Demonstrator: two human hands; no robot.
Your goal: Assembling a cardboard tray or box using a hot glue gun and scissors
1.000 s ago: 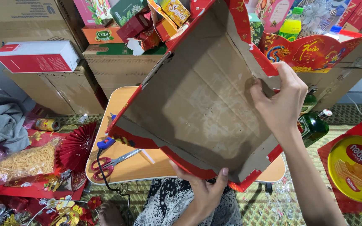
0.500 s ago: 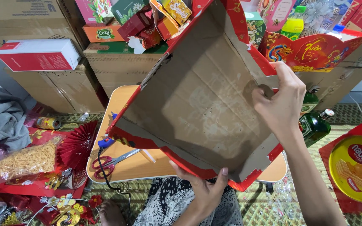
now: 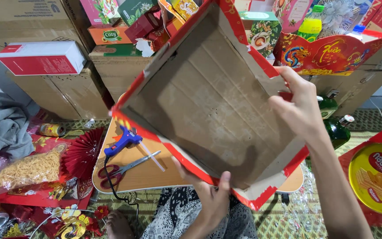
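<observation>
A shallow open cardboard tray with red printed outer walls and a plain brown inside is held tilted above a small pale wooden table, its opening turned toward the camera. The left hand is placed at the tray's 6 o'clock edge, thumb pressed on the inner rim, the other fingers hidden beneath, so the wall is pinched. The right hand is set at 3 o'clock, fingers curled together over the red side wall and clamped on it.

On the table, at 8 o'clock from the tray, a blue glue gun with a clear glue stick is laid, and just beside it red-handled scissors. A folded red paper fan is seen at 9 o'clock on the floor, near a clear bag of yellow noodle snack. Dark green glass bottles are stood at 3 o'clock, behind the right wrist. A round yellow-lidded biscuit tin is lying at 4 o'clock. Brown cartons are stacked at 10 o'clock.
</observation>
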